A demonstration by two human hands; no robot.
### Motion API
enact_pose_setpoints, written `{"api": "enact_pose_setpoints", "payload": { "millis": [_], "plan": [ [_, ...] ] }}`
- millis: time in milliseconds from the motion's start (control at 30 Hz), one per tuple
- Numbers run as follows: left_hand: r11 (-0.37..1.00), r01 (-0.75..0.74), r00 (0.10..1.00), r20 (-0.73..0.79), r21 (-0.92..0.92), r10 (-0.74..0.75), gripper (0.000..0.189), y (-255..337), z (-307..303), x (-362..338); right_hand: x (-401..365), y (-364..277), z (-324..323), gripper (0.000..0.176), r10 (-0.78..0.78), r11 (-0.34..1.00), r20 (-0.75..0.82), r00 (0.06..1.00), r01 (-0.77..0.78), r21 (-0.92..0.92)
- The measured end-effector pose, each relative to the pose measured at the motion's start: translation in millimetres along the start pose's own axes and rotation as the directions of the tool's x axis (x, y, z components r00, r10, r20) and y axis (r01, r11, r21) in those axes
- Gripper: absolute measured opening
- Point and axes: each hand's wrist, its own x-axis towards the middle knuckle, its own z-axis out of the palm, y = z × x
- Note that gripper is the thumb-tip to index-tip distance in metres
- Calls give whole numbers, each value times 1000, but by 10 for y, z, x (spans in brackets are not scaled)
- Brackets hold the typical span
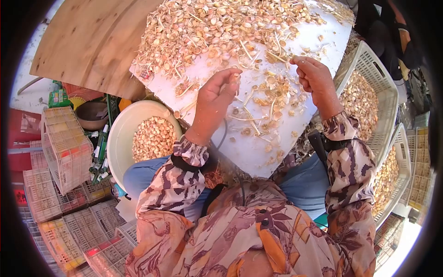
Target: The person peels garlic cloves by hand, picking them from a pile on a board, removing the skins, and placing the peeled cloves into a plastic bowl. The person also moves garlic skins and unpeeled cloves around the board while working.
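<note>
My left hand (214,101) is raised over the white board (221,138), its thumb and fingers pinched on a small pale piece that looks like a garlic clove (236,78). Across from it, above the board's right side, my right hand (317,82) is curled closed; whatever its fingers hold is hidden. A thick heap of garlic cloves (217,27) covers the far part of the board. Between and below my hands lie loose papery garlic skins (272,94) and dry stalks (249,120).
Left of my knee stands a pale round basin (121,134) holding cloves. Plastic crates filled with cloves (360,99) line the right side. Stacked crates (67,150) and a brown bowl (91,114) are at left, below a wooden sheet (87,46). Another person's arm (404,34) shows at top right.
</note>
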Motion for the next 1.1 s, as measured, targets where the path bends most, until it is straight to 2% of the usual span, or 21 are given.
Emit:
{"api": "enact_pose_setpoints", "payload": {
  "millis": [33,100,133,200,267,300,333,367,467,567,600,667,700,733,800,867,900,933,1000,1067,1100],
  "plan": [
    [1000,2,1000,7,-7,-2,32,-16,25,-4,4,39,18,20,-6,999,103,995,0,54],
    [971,-126,992,9,204,127,31,39,144,39,-44,135,172,29,75,947,335,939,-173,272],
    [973,-127,992,19,195,126,31,89,212,62,-108,182,308,36,107,910,423,900,-260,323],
    [888,-127,989,121,442,82,33,214,324,132,-207,251,480,38,170,802,468,867,-398,445],
    [901,-168,980,164,399,110,38,74,189,258,-172,216,496,31,140,754,548,824,-448,480],
    [995,54,980,198,-89,-35,44,-25,55,309,-118,209,451,28,94,740,507,857,-401,539],
    [795,283,946,294,-536,-138,52,-131,-61,345,-69,199,410,25,49,722,467,883,-354,595],
    [723,338,929,336,-603,-154,63,-225,-115,352,-56,167,363,20,42,696,454,890,-352,626],
    [614,327,945,257,-719,-202,53,-221,-160,278,165,245,21,17,-121,633,545,830,-358,686],
    [670,266,963,169,-693,-208,41,-183,-182,252,157,72,-124,19,22,757,228,973,-165,632],
    [665,272,962,173,-696,-212,41,-167,-228,239,196,46,-133,19,27,758,223,974,-166,631],
    [832,217,976,110,-511,-188,37,-139,-382,228,200,3,-256,22,-35,975,72,997,18,222],
    [840,172,984,47,-515,-172,37,-100,-434,252,157,-54,-192,25,-105,992,-2,994,105,-75],
    [888,132,988,-15,-441,-155,35,-52,-466,281,251,4,-165,22,-196,905,-53,979,160,-394],
    [948,47,997,-38,-315,-62,34,2,-534,409,383,192,-21,17,-493,477,198,847,454,-752],
    [922,116,993,53,-368,-104,34,-51,-501,523,437,350,122,20,-526,197,325,786,485,-852],
    [891,187,980,139,-413,-141,36,-89,-481,538,472,392,170,20,-477,116,385,790,491,-863],
    [892,181,982,133,-414,-137,36,-139,-440,537,527,410,208,20,-479,113,391,786,497,-860],
    [735,285,946,57,-615,-319,40,-230,-300,509,568,391,277,20,-261,-85,419,870,411,-908],
    [680,307,944,125,-666,-305,41,-350,-289,452,606,385,288,18,-261,-88,425,867,417,-905],
    [624,317,935,124,-714,-332,42,-372,-240,399,621,410,264,18,-371,5,410,834,443,-897]
  ]
}}
